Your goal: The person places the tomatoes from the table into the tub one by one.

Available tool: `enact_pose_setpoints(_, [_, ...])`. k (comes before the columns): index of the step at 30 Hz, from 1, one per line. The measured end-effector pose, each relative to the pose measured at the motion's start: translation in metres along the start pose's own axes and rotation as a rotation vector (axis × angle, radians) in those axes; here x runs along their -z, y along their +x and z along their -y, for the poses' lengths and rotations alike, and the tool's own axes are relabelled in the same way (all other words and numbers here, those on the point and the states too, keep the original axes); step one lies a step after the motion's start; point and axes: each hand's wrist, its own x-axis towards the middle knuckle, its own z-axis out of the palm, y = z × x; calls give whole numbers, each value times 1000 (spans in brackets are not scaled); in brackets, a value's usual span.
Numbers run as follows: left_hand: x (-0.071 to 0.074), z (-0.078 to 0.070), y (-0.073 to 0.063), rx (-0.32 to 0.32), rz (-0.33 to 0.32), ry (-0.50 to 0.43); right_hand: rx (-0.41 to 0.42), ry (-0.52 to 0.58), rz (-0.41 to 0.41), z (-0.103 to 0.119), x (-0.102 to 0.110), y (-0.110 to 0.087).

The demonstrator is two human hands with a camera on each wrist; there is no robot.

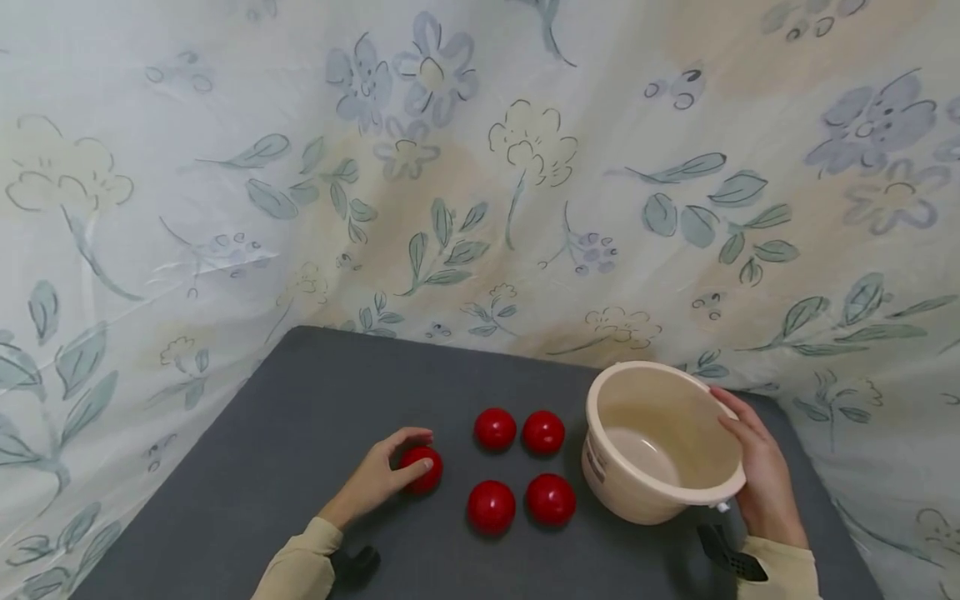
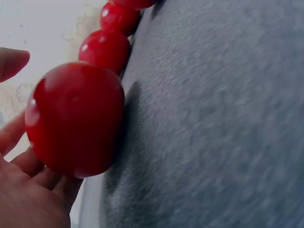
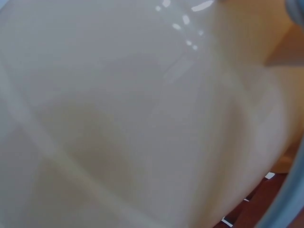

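Note:
Beside a glossy red apple point(image 1: 422, 470) on the dark grey tabletop point(image 1: 337, 392), my left hand point(image 1: 378, 475) curves its fingers around the far side. In the left wrist view, the thumb stands apart from this apple point(image 2: 76, 118), with fingers behind it. Several more red apples, including one at the back point(image 1: 495, 429) and one at the front point(image 1: 491, 507), lie between that hand and a cream bucket point(image 1: 630, 475). My right hand point(image 1: 765, 475) grips the bucket's right rim, fingers over the edge. The bucket's pale wall point(image 3: 118, 95) fills most of the right wrist view.
A floral-patterned curtain point(image 1: 465, 208) hangs behind the table and along both sides. Dark straps point(image 1: 731, 554) sit at the cuffs of the light sleeves point(image 1: 780, 571).

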Motion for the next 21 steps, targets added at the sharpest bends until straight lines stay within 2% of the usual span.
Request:
enact_pose_setpoints(5, [-5,4,-2,25,6,-31,-5,0,-5,-2,2,-1])
enact_pose_setpoints(11, [-10,10,-4,89,6,-13,9,-11,34,-2,1,-2])
enact_pose_setpoints(15, [-13,11,-2,82,35,27,25,-18,28,1,0,-1])
enact_pose_setpoints(21, [-12,11,-1,56,88,23,15,-18,9,2,1,-1])
